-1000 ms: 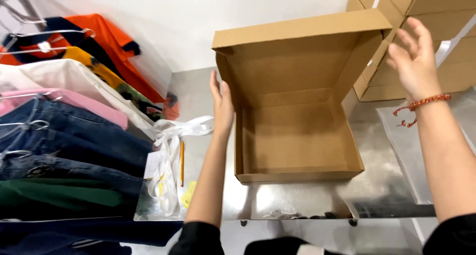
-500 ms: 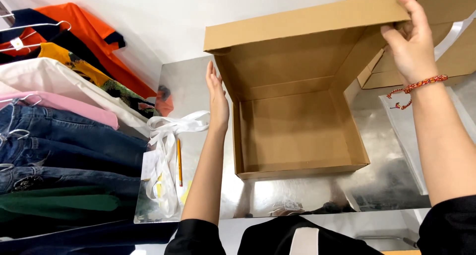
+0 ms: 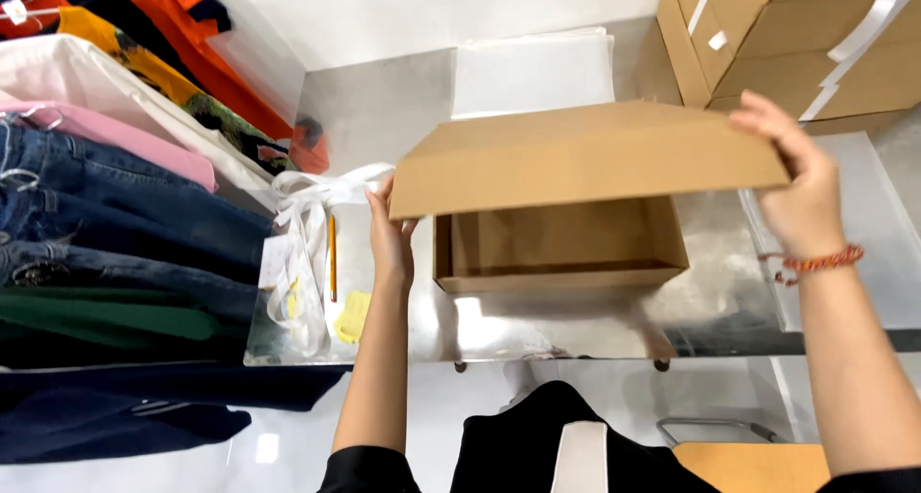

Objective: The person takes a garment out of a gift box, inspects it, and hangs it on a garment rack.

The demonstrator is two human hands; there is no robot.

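Folded clothes in pink, blue denim and green (image 3: 106,234) are lying at the far left, beside a clear plastic bag with white ribbon (image 3: 297,263). The left hand (image 3: 389,239) is being pressed flat, fingers open, against the left wall of the open brown cardboard box (image 3: 561,253) on the shiny metal table (image 3: 537,325). The box's lid flap (image 3: 585,157) is being gripped at its right corner by the right hand (image 3: 801,186), thumb probably hidden underneath. The closing is best done evenly, with the wall braced.
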